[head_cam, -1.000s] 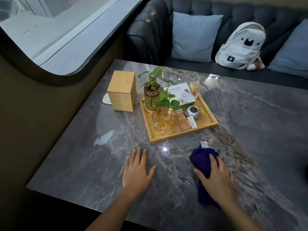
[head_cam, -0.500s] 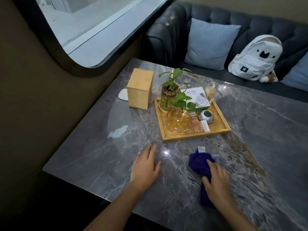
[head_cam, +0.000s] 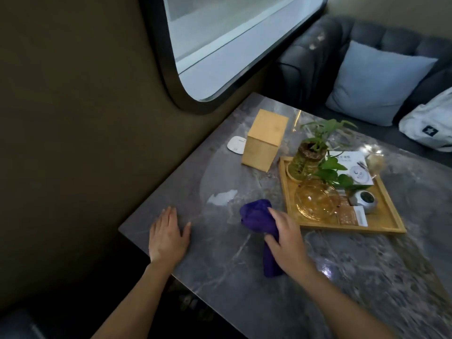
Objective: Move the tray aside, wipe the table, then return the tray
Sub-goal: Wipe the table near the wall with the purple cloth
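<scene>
A wooden tray (head_cam: pixel 389 211) rests on the grey marble table (head_cam: pixel 342 277). It carries a potted plant, a glass bowl, a small grey jar, a white box and some packets. My right hand (head_cam: pixel 286 238) presses down on a dark blue cloth (head_cam: pixel 256 216), just left of the tray's near-left corner. The cloth's tail runs under my palm toward me. My left hand (head_cam: pixel 167 234) lies flat on the table near its front-left corner, fingers apart, holding nothing.
A wooden box (head_cam: pixel 265 139) stands upright left of the tray, with a small white pad (head_cam: pixel 236 145) behind it by the wall. A wet patch (head_cam: pixel 221 197) shines on the marble. A sofa with a blue cushion (head_cam: pixel 376 84) and a white backpack (head_cam: pixel 430 126) lies beyond the table.
My right hand has slid the blue cloth leftward, from in front of the tray to its near-left corner. The left hand shifted toward the table's left corner. The camera swung left.
</scene>
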### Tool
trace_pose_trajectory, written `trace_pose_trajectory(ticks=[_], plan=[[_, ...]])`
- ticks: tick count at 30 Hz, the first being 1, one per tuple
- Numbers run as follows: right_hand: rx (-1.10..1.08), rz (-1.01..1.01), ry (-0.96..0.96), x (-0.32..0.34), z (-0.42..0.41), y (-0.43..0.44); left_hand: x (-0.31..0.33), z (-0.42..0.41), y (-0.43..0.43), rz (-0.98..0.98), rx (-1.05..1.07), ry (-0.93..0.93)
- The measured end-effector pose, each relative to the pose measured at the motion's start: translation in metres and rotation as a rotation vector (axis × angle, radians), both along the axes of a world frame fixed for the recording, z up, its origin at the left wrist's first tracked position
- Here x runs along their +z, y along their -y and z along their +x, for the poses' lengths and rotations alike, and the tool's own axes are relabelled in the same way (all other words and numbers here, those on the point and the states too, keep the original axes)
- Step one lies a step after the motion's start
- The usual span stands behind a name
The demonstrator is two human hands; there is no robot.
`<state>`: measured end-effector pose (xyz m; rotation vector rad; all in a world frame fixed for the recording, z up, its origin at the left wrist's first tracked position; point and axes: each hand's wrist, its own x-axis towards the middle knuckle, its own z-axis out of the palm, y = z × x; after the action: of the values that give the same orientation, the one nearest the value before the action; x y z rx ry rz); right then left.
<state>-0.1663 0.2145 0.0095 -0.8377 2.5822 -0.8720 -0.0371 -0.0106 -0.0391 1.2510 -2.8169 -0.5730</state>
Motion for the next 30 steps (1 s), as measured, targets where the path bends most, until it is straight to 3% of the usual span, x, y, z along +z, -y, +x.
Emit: trace_pose_trajectory(ticks=[5, 9, 14, 18, 25, 30], plan=[[-0.084, -0.069, -0.013, 0.000, -0.039, 0.047, -0.011, 0.002, 0.022, -0.013, -0.035, 0.044], [-0.164, -0.163, 0.047, -0.005, -0.062, 0.073, -0.017, 0.002, 0.019, -0.129, -0.025, 0.054], [-0.193, -0.224, 0.237, -0.027, -0.072, 0.099, -0.015, 0.001, 0.020, -0.103, -0.013, 0.043], [-0.112, -0.215, 0.235, -0.037, -0.062, 0.121, -0.014, 0.002, 0.021, -0.101, -0.006, 0.049], [0.393, 0.195, -0.221, -0.047, -0.028, 0.142, -0.010, -0.001, 0.023, -0.014, 0.051, -0.023], [0.506, 0.274, -0.447, -0.062, -0.018, 0.136, -0.007, -0.001, 0.023, 0.026, 0.082, -0.013]])
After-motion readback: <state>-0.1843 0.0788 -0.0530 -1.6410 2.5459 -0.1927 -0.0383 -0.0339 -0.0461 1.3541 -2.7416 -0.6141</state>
